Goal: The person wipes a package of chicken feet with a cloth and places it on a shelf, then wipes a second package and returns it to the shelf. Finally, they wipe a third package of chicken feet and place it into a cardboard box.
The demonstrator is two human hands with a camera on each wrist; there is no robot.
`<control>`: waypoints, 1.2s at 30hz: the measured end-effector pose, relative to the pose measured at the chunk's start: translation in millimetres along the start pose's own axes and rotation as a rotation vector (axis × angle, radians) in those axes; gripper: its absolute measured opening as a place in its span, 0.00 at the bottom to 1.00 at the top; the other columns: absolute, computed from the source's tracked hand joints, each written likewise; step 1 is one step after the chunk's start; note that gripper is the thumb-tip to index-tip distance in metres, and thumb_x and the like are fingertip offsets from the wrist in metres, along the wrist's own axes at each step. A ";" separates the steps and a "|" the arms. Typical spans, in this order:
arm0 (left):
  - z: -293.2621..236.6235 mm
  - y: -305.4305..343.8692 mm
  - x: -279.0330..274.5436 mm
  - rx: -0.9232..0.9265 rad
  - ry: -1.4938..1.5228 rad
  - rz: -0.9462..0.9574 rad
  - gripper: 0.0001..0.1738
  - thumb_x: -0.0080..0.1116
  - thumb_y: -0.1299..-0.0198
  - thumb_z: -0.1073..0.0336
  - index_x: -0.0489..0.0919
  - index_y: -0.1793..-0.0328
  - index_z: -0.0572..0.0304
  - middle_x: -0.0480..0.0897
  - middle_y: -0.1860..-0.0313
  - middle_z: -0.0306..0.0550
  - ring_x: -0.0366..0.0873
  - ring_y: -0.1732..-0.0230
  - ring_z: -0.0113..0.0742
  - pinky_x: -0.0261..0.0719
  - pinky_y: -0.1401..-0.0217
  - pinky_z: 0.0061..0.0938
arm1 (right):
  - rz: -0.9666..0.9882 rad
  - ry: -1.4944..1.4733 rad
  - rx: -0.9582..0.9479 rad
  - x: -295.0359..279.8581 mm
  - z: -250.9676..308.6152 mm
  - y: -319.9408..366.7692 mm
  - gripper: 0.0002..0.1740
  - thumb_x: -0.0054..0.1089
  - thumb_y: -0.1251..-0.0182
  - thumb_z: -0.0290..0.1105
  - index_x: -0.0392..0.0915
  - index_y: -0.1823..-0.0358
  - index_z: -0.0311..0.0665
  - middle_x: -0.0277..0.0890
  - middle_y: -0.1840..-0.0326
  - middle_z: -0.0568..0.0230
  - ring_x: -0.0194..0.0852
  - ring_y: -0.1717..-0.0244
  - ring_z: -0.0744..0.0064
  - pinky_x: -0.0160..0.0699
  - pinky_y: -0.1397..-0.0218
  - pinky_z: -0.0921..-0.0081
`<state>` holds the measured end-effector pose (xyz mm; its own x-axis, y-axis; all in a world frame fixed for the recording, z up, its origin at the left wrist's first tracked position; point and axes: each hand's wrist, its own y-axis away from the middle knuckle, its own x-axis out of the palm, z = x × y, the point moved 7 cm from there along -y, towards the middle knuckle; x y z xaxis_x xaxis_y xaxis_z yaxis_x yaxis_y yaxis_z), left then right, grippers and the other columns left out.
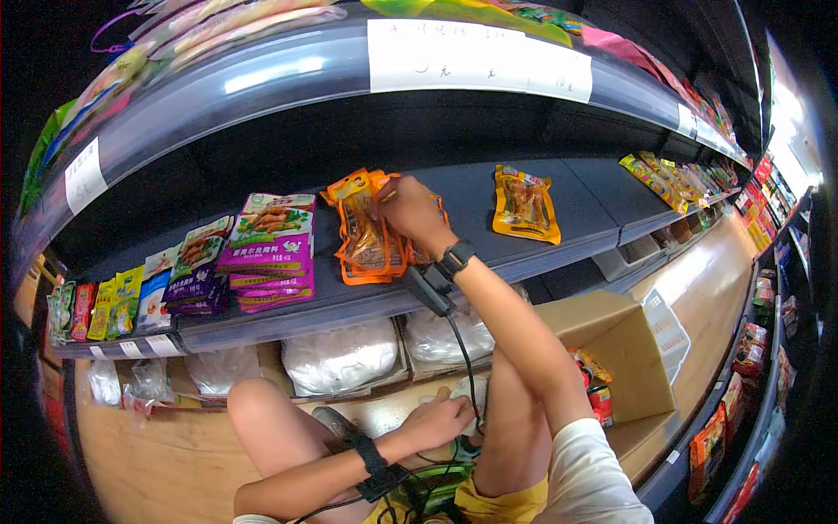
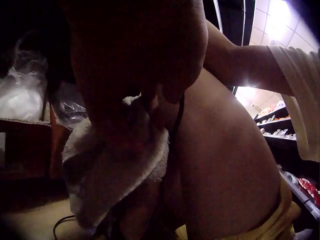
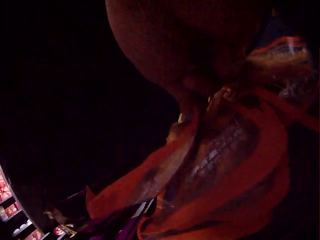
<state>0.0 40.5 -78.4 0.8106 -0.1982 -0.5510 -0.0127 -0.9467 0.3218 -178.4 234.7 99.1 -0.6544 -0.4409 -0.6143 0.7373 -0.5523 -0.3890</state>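
My right hand (image 1: 412, 210) is over the orange-edged food packets (image 1: 371, 249) on the dark shelf, its fingertips pinching the upper edge of one. In the right wrist view, dim light shows the fingers (image 3: 192, 92) against the rim of an orange packet (image 3: 225, 155); their exact hold on the others is hidden. Low between the knees, my left hand (image 1: 436, 422) grips a whitish cloth, seen in the left wrist view as a fluffy cloth (image 2: 115, 170) bunched below the hand (image 2: 140, 55).
Purple seasoning packets (image 1: 271, 249) are stacked left of the orange ones, and a yellow-edged packet (image 1: 525, 205) lies to their right. Below the shelf are boxes with clear plastic bags (image 1: 340, 354). An open cardboard box (image 1: 642, 358) stands at the right, beside a white basket (image 1: 668, 336). A black cable (image 1: 467, 349) hangs from the right wrist.
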 end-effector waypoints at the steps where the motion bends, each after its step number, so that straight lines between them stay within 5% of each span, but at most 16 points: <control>1: 0.6 -0.7 1.0 0.017 0.005 -0.003 0.21 0.40 0.33 0.50 0.73 0.46 0.56 0.73 0.53 0.70 0.73 0.49 0.64 0.75 0.49 0.50 | 0.004 0.006 -0.012 0.9 -0.1 -0.4 0.14 0.71 0.55 0.32 0.83 0.68 0.31 0.81 0.67 0.42 0.82 0.60 0.48 0.78 0.57 0.64; 20: -3.9 3.1 -0.2 -0.040 -0.053 0.035 0.22 0.42 0.33 0.49 0.75 0.49 0.58 0.72 0.51 0.66 0.75 0.53 0.65 0.73 0.47 0.48 | -0.034 0.075 -0.091 -0.7 0.8 1.6 0.15 0.70 0.51 0.39 0.84 0.72 0.32 0.80 0.73 0.45 0.82 0.67 0.49 0.78 0.61 0.62; 36: -6.8 4.7 -0.6 0.021 -0.040 0.015 0.24 0.41 0.33 0.47 0.74 0.47 0.59 0.70 0.56 0.68 0.74 0.58 0.66 0.74 0.50 0.47 | 0.046 -0.011 -0.097 8.5 -4.3 1.2 0.10 0.66 0.53 0.31 0.83 0.73 0.29 0.80 0.72 0.44 0.81 0.68 0.50 0.76 0.62 0.64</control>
<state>3.4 37.9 -71.3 0.7861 -0.2221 -0.5768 -0.0372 -0.9485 0.3146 -182.3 233.4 90.5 -0.6211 -0.4718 -0.6258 0.7789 -0.4604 -0.4259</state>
